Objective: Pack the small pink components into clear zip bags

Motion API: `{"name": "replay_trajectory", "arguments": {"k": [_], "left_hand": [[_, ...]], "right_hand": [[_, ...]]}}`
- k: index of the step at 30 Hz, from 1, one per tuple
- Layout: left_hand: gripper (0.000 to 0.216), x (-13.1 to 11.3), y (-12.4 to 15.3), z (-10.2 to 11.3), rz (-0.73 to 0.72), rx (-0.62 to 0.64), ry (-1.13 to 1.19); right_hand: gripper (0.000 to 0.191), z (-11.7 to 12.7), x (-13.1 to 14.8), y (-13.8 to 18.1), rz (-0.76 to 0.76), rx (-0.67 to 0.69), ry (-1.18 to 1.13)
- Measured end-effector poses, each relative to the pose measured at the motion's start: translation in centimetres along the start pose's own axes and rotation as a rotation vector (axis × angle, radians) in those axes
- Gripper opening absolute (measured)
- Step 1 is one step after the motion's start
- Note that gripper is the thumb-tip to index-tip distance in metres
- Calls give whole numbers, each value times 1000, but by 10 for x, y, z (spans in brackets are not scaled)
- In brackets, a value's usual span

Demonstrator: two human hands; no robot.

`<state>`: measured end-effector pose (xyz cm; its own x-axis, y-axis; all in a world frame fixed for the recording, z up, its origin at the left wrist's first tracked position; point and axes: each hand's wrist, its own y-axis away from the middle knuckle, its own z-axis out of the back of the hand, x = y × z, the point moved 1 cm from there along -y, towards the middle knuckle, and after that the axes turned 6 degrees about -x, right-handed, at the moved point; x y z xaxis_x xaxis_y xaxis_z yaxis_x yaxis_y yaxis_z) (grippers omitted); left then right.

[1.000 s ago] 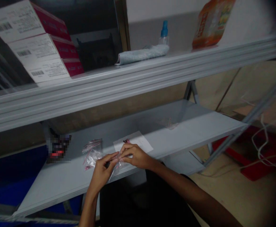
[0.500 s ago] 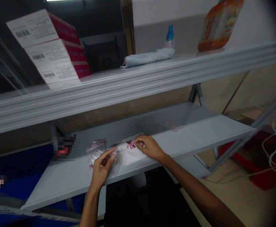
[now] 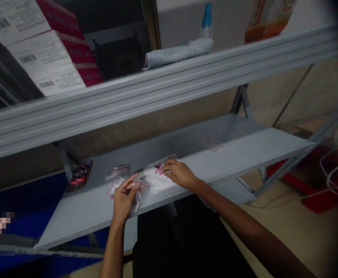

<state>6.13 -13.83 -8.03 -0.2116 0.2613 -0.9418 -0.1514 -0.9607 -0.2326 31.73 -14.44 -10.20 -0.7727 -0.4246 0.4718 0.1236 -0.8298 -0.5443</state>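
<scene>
My left hand (image 3: 124, 195) is closed in a pinch on a small clear plastic bag (image 3: 137, 195) just above the lower grey shelf (image 3: 244, 150). My right hand (image 3: 178, 172) rests on a white sheet of paper (image 3: 157, 183), fingertips pinched at some tiny pink and dark pieces (image 3: 159, 168) lying on it. A small pile of clear zip bags with pink strips (image 3: 116, 177) lies just left of my left hand.
The upper shelf (image 3: 157, 92) holds stacked white-and-red boxes (image 3: 44, 50), a rolled grey cloth (image 3: 176, 54), a blue-capped bottle (image 3: 206, 19) and an orange packet (image 3: 269, 17). Another clear bag (image 3: 212, 144) lies farther right on the lower shelf. White cables (image 3: 335, 173) and a red mat (image 3: 319, 200) lie on the floor at right.
A second ago both hands met at the little bag. My right hand then moved away onto the white paper by the pink pieces; my left hand kept hold of the bag.
</scene>
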Motion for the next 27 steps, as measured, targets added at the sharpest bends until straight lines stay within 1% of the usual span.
{"name": "replay_trajectory", "arguments": {"k": [3, 6, 9, 12, 15, 17, 18, 20, 23, 27], "left_hand": [[56, -3, 2, -1, -2, 47, -4], [52, -5, 3, -4, 6, 129, -63], [46, -4, 4, -6, -10, 213, -125], [43, -2, 3, -7, -32, 248, -125], [44, -3, 2, -8, -24, 203, -89], [44, -3, 1, -8, -7, 148, -49], [44, -3, 1, -8, 4, 113, -32], [45, -2, 0, -7, 31, 52, -2], [49, -1, 0, -6, 52, -4, 52], [50, -1, 1, -5, 56, -11, 112]], "right_hand": [[13, 5, 7, -2, 5, -38, -107], [10, 8, 24, -1, 25, -99, -342], [11, 1, 46, 3, 67, -85, -537], [12, -11, 62, 8, 121, -57, -582], [17, -13, 60, 7, 108, -135, -561], [22, -9, 49, 6, 47, -201, -509], [23, -7, 42, 5, 16, -212, -456], [22, -4, 27, 5, -13, -184, -297], [20, -5, 11, 6, 24, -77, -63], [18, -11, 8, 8, 55, 10, 70]]}}
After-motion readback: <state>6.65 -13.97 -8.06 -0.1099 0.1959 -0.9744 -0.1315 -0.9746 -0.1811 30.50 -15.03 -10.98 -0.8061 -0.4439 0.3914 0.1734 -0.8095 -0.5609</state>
